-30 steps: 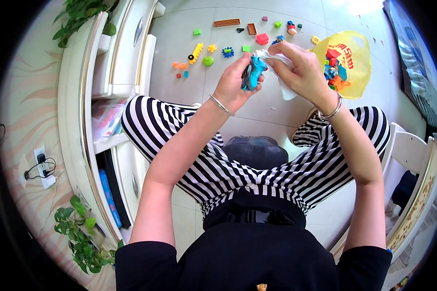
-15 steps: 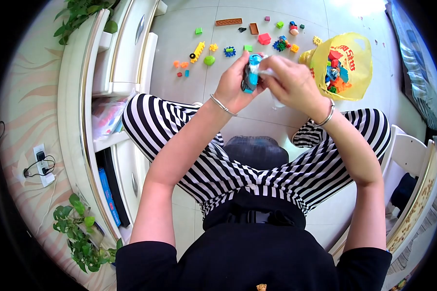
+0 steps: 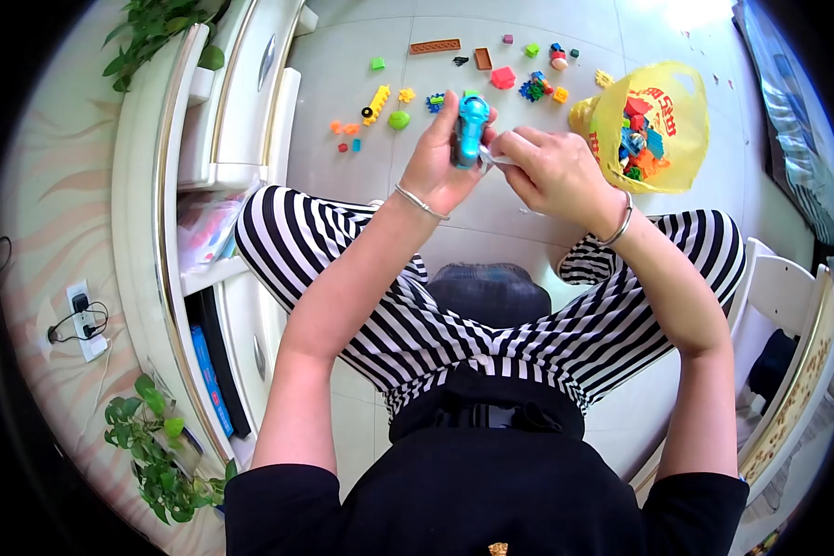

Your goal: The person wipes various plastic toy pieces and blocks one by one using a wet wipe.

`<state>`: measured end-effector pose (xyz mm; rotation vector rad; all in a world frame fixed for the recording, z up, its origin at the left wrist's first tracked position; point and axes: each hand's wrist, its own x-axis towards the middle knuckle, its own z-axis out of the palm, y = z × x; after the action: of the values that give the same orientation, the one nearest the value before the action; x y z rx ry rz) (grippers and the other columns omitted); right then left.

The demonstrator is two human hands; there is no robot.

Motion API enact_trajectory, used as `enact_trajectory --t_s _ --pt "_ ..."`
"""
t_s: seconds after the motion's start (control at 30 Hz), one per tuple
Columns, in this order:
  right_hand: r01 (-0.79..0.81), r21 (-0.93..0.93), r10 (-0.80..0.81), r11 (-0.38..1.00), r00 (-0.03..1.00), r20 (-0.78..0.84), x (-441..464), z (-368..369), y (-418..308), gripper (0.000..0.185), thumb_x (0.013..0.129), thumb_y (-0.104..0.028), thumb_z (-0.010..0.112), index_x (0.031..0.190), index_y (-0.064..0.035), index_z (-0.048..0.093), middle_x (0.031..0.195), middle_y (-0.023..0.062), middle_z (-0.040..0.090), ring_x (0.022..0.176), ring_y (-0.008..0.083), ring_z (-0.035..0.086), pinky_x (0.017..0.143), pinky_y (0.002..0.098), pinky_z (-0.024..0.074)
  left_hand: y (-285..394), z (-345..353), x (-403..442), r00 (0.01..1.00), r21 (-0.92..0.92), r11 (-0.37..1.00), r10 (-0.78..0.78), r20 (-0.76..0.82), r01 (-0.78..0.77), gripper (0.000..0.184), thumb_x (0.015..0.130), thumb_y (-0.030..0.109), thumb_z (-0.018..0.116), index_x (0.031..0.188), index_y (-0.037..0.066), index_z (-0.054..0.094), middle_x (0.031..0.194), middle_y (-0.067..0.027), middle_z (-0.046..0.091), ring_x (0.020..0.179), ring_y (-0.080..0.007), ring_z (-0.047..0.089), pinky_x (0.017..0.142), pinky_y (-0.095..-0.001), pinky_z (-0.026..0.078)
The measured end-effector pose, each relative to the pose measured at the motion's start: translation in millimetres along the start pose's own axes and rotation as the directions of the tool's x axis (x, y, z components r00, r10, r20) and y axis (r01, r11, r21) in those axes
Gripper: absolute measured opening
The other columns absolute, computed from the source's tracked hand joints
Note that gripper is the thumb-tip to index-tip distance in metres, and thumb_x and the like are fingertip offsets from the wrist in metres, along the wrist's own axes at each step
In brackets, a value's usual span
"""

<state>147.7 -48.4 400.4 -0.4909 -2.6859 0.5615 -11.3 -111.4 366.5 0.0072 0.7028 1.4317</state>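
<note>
A shiny blue toy car [image 3: 472, 128] rests in my left hand [image 3: 433, 165], with the fingers wrapped around its sides and its top facing up. My right hand [image 3: 561, 176] pinches a crumpled white wipe [image 3: 498, 158], which touches the lower right side of the car. Part of the wipe is hidden inside the right fingers. Beyond my hands, a green ball-like piece [image 3: 398, 120] and a yellow toy piece with a black wheel [image 3: 375, 105] lie on the tiled floor.
A yellow plastic bag [image 3: 686, 120] full of colourful toy pieces stands open at the right. Several blocks, including a brown plank [image 3: 435, 46] and a pink-red block [image 3: 502, 78], are scattered ahead. White drawers [image 3: 241, 83] line the left; a white chair [image 3: 777, 295] stands right.
The blue car has turned so its top shows more fully. My right hand with the wipe has shifted from over the car's upper part down to its lower right side.
</note>
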Motion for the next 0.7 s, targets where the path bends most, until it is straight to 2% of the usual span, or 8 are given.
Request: enact_trajectory --t_s 0.07,0.17,0.2,0.37,0.47,0.57,0.63,0.7 --pt "-0.033 0.016 0.033 0.999 0.999 0.003 -4 0 3 0.016 0.077 -0.009 0.061 0.091 -0.0069 0.055 0.075 0.0100 0.060 0.063 0.0270 0.061 0.053 0.0357 0.0469 10 -15 5 0.988 -0.063 0.995 -0.061 0.143 0.071 0.046 0.089 0.051 0.051 0.105 0.008 0.058 0.091 -0.0039 0.062 0.080 -0.0159 0.059 0.074 -0.0305 0.047" --pt "-0.086 0.082 0.093 0.993 0.992 -0.087 0 -4 2 0.014 0.078 -0.012 0.060 0.090 -0.0074 0.054 0.072 0.0095 0.060 0.060 0.0276 0.060 0.052 0.0369 0.0463 11 -7 -1 0.982 -0.109 0.989 -0.081 0.171 0.100 0.049 0.089 0.051 0.052 0.105 0.005 0.057 0.089 -0.0058 0.061 0.075 -0.0159 0.058 0.068 -0.0300 0.048" --pt "-0.089 0.139 0.113 0.986 0.978 -0.178 3 -6 1 0.012 0.079 -0.015 0.058 0.088 -0.0084 0.053 0.071 0.0090 0.060 0.058 0.0282 0.060 0.051 0.0381 0.0458 9 -2 -3 0.984 -0.088 0.991 -0.082 0.158 0.097 0.042 0.086 0.048 0.059 0.095 0.007 0.059 0.085 -0.0038 0.059 0.073 -0.0138 0.055 0.066 -0.0289 0.046" --pt "-0.084 0.188 0.131 0.979 0.959 -0.251 9 2 0 0.013 0.079 -0.015 0.058 0.089 -0.0085 0.053 0.072 0.0095 0.060 0.060 0.0288 0.060 0.052 0.0379 0.0459 -8 2 -3 0.993 0.012 0.995 -0.098 0.068 0.098 0.042 0.086 0.048 0.059 0.102 0.009 0.058 0.087 -0.0037 0.060 0.080 -0.0139 0.056 0.067 -0.0298 0.046" --pt "0.010 0.131 0.003 0.991 0.995 -0.097 2 3 -6 0.013 0.076 -0.008 0.062 0.088 -0.0078 0.056 0.072 0.0091 0.059 0.058 0.0281 0.059 0.052 0.0366 0.0466 -4 -8 1 0.997 0.032 0.999 -0.044 0.064 0.042 0.042 0.088 0.048 0.055 0.104 0.010 0.057 0.095 -0.0047 0.062 0.087 -0.0155 0.057 0.072 -0.0303 0.047" --pt "0.065 0.166 -0.063 0.984 0.998 -0.017 -3 3 -15 0.014 0.076 -0.009 0.062 0.089 -0.0082 0.056 0.072 0.0093 0.058 0.058 0.0282 0.059 0.051 0.0373 0.0463 3 -18 9 0.997 0.051 0.999 0.010 0.079 -0.014 0.044 0.093 0.048 0.046 0.110 0.009 0.058 0.109 -0.0076 0.060 0.098 -0.0171 0.057 0.088 -0.0365 0.046" --pt "-0.004 0.190 0.007 0.982 1.000 -0.017 -2 -1 -14 0.011 0.077 -0.013 0.058 0.087 -0.0093 0.054 0.073 0.0099 0.060 0.062 0.0312 0.060 0.054 0.0394 0.0474 6 -10 2 0.982 -0.039 0.993 -0.105 0.158 0.112 0.043 0.093 0.044 0.046 0.114 0.008 0.056 0.109 -0.0078 0.061 0.101 -0.0173 0.057 0.088 -0.0371 0.046" --pt "-0.077 0.293 0.128 0.953 0.979 -0.160 6 -6 -8 0.011 0.078 -0.013 0.057 0.088 -0.0083 0.055 0.073 0.0106 0.062 0.064 0.0314 0.061 0.055 0.0395 0.0476 1 -6 -1 0.982 -0.099 0.980 -0.164 0.097 0.174 0.037 0.091 0.036 0.053 0.108 0.003 0.054 0.108 -0.0121 0.060 0.098 -0.0203 0.058 0.091 -0.0388 0.046"
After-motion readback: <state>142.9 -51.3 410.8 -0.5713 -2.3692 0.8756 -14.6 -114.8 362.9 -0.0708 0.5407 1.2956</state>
